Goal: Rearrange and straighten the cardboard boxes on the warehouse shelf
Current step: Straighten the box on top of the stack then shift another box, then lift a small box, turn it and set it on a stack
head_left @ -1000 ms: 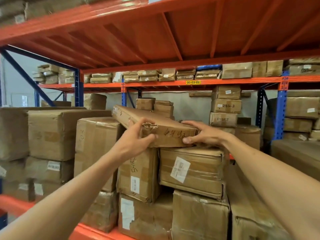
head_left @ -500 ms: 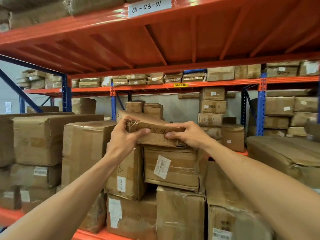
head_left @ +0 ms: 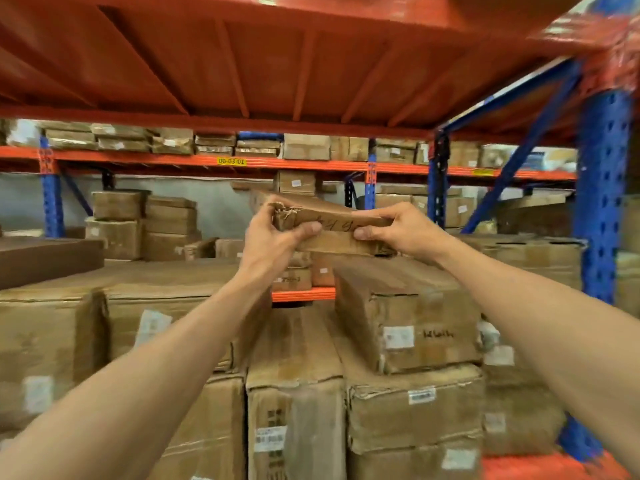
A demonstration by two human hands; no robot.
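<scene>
A long flat cardboard box [head_left: 337,233] with handwriting on its near end is held up in the air above the stacked boxes. My left hand [head_left: 273,237] grips its near left corner, where frayed string hangs. My right hand [head_left: 401,230] grips its near right side, thumb on the front face. The far length of the box is hidden behind its near end. Below it lies a long box [head_left: 398,306] with a white label, on top of other stacked boxes [head_left: 294,393].
The orange shelf deck [head_left: 277,64] hangs close overhead. A blue upright [head_left: 602,202] stands at the right. Large boxes [head_left: 52,341] fill the shelf at the left. A farther rack [head_left: 242,162] with more boxes runs behind.
The flat box has been lifted off the stack and carried to the right with both hands. My view has swung right and up, so the blue upright now shows.
</scene>
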